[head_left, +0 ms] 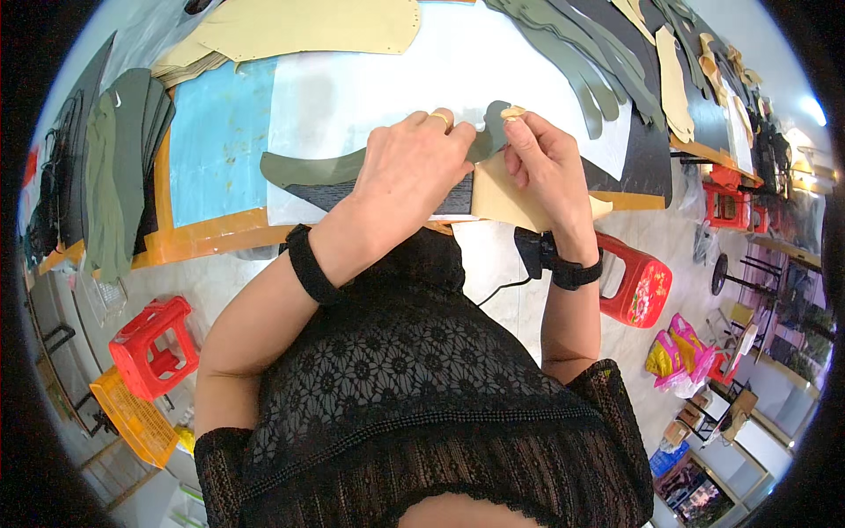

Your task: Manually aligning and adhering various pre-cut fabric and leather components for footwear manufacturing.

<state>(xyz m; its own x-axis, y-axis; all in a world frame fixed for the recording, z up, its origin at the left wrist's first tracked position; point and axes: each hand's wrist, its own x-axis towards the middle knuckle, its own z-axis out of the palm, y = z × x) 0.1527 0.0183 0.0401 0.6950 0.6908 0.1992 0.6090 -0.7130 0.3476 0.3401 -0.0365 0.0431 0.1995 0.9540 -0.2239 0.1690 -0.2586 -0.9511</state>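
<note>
My left hand [409, 167], wearing a ring, lies palm down with bent fingers closed at the edge of a curved olive-green piece of material [314, 167]; its fingertips are partly hidden. Just to the right, my right hand [556, 167] pinches a small cream-coloured scrap [511, 113] between thumb and forefinger. Beneath that hand a beige flat piece [506, 195] reaches over the table's near edge. The rounded end of the green piece shows between my hands. Black bands go round both wrists.
Beige cut pieces [326, 28] are stacked at the far left on a white sheet [370, 88]. A blue sheet [220, 141] lies left of it. Green strips lie at the far right [572, 62] and left [132, 167]. Red stools [157, 348] stand below, one [635, 282] near my right forearm.
</note>
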